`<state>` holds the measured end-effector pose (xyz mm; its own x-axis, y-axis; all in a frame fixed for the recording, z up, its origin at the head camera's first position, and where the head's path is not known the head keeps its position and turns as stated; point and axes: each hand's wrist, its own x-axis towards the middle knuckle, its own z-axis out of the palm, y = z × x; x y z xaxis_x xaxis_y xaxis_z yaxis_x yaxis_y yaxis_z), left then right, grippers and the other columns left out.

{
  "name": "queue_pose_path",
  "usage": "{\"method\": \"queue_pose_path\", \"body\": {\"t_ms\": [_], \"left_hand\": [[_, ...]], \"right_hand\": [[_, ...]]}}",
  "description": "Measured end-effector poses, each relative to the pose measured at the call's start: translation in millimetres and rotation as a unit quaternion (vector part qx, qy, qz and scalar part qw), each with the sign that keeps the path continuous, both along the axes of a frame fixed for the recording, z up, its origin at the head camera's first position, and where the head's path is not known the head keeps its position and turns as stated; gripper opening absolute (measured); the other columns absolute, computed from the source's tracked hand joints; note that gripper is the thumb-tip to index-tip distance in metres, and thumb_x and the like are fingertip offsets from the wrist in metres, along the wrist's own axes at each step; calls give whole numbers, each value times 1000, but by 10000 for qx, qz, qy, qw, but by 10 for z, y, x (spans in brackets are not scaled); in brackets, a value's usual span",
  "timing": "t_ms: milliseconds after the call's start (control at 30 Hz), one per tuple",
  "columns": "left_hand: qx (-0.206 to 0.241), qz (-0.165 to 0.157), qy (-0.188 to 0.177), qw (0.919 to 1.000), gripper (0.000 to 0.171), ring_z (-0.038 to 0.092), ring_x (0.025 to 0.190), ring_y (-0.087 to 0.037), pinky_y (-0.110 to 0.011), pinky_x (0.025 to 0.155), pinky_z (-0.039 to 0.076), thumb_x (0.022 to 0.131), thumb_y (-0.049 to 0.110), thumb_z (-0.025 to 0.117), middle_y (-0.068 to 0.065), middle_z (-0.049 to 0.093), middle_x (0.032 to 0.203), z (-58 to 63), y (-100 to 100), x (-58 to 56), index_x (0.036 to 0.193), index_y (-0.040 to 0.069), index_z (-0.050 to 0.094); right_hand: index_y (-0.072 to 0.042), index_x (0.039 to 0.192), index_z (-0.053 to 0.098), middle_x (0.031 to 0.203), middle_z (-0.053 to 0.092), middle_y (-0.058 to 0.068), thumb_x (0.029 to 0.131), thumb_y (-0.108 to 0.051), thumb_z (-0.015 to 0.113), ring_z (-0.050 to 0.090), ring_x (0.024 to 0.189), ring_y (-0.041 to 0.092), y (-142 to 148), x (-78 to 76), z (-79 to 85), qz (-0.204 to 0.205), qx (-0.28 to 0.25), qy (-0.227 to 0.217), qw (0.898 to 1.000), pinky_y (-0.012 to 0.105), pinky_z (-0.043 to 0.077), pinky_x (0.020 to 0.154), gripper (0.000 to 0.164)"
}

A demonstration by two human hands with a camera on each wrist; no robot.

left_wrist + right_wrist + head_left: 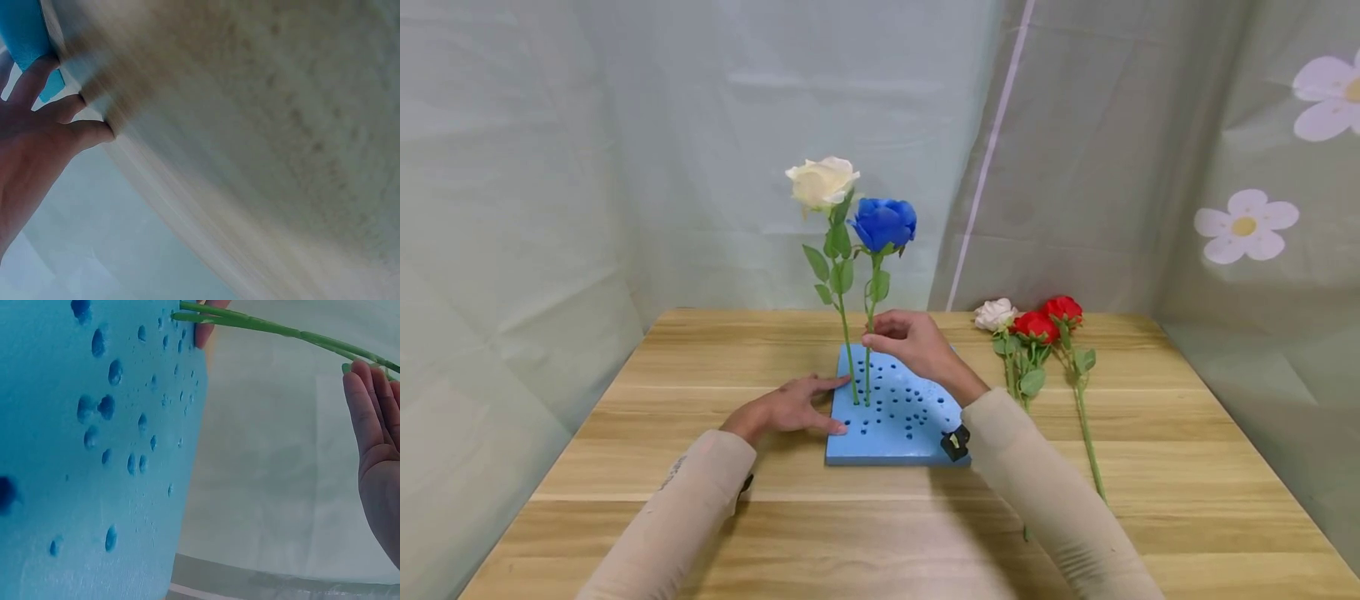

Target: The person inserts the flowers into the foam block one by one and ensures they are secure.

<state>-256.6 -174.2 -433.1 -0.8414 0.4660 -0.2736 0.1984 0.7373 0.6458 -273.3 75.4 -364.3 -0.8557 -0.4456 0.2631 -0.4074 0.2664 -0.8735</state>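
A blue foam board (891, 446) full of small holes lies on the wooden table. Two artificial flowers stand in it side by side: a cream-white rose (822, 183) and a shorter blue rose (884, 223), their green stems set in neighbouring holes. My right hand (917, 343) pinches the blue rose's stem partway up, thumb and fingertips meeting at it; in the right wrist view its fingers (369, 406) reach the green stem (269, 326). My left hand (793, 405) rests at the board's left edge, thumb and index finger spread, their tips on the board.
To the right, a pale pink rose (996, 314) and two red roses (1036, 326) lie on the table (1180, 467), stems toward the front. Grey-green fabric (820, 75) hangs behind and at the sides. My right forearm crosses above the board's right corner.
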Motion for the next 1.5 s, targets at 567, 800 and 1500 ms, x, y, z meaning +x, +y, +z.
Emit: {"method": "queue_pose_path", "body": {"t_ms": [567,800,1500], "left_hand": [[35,14,14,10000,92,10,149,-45,-67,114,15,79,53,80,-18,24,162,4,8,-5,156,26,37],[93,22,31,9999,92,10,149,-45,-66,114,15,79,51,82,-19,24,162,6,2,11,156,25,38],[200,86,-37,9998,94,14,147,-48,-67,113,18,78,50,83,-23,23,161,-22,10,10,156,24,38]], "right_hand": [[3,120,68,110,72,14,93,-16,72,69,99,25,424,-15,-25,-420,142,-76,9990,37,56,87,33],[6,119,68,108,72,17,93,-13,72,70,98,28,577,44,-13,-480,-2,-101,9988,36,56,87,32],[8,118,67,106,73,20,94,-15,73,70,99,35,1196,71,-202,-1020,132,-280,9943,24,55,82,35]]}}
